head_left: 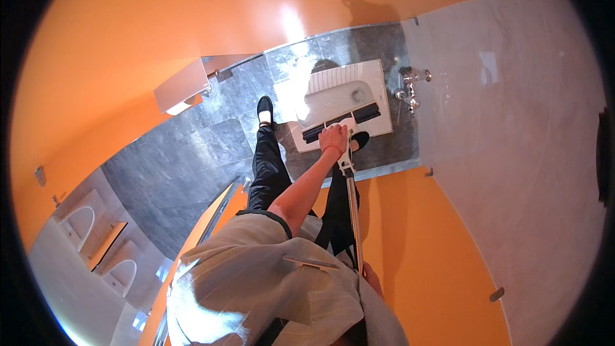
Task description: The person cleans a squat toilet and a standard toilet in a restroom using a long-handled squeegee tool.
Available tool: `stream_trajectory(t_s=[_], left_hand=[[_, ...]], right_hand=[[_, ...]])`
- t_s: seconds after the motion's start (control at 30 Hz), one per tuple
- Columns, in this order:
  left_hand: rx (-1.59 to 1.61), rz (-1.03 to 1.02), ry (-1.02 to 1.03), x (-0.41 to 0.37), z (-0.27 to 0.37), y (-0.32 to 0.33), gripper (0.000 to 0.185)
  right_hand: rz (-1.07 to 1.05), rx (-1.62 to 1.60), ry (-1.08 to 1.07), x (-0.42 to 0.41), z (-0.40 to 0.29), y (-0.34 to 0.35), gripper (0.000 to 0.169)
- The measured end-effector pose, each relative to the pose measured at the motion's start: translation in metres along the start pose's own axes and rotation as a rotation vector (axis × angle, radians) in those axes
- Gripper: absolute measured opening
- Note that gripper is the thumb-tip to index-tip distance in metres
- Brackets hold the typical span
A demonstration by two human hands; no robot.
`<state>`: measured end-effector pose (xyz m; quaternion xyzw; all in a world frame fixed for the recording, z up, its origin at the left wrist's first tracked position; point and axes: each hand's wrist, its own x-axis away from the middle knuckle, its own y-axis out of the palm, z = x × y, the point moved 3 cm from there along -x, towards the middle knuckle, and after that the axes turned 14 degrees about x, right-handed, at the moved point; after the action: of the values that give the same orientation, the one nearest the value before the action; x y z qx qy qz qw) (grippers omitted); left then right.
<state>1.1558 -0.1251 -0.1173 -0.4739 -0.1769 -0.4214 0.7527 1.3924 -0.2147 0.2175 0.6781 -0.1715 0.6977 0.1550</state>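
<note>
My left hand [334,139] grips the white plastic head of a squeegee-like floor tool [314,133], whose dark strip lies over the near edge of a white squat toilet [375,72]. From that head a metal pole [354,216] runs back along my right side. Beside the pole's lower part is my right hand [372,276], mostly hidden behind my grey top; its grip cannot be made out. My black shoes stand on either side of the tool's head, one on the grey tiles [226,139], the other by the toilet's near rim.
Orange partition walls [423,250] stand close on both sides. Metal pipe valves [408,91] stick out from the pale wall beyond the toilet. A metal paper dispenser [182,86] hangs at the left. An open orange door [211,216] is beside me, with washbasins [79,223] farther left.
</note>
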Motion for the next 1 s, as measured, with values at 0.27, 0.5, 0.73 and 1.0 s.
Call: stream_trajectory(t_s=[0.27, 0.5, 0.73, 1.0], left_hand=[[0.084, 0.051, 0.290, 0.075, 0.021, -0.014, 0.035], [0.063, -0.058, 0.114, 0.053, 0.016, -0.022, 0.039], [0.151, 0.008, -0.137, -0.036, 0.002, -0.036, 0.042], [0.179, -0.111, -0.223, -0.046, -0.030, 0.042, 0.042]], right_hand=[[0.043, 0.129, -0.220, -0.049, -0.031, -0.004, 0.025], [0.119, 0.216, -0.248, -0.056, -0.025, -0.006, 0.032], [0.057, -0.045, -0.061, 0.005, -0.005, -0.015, 0.040], [0.054, -0.043, 0.053, 0.077, 0.024, -0.028, 0.044]])
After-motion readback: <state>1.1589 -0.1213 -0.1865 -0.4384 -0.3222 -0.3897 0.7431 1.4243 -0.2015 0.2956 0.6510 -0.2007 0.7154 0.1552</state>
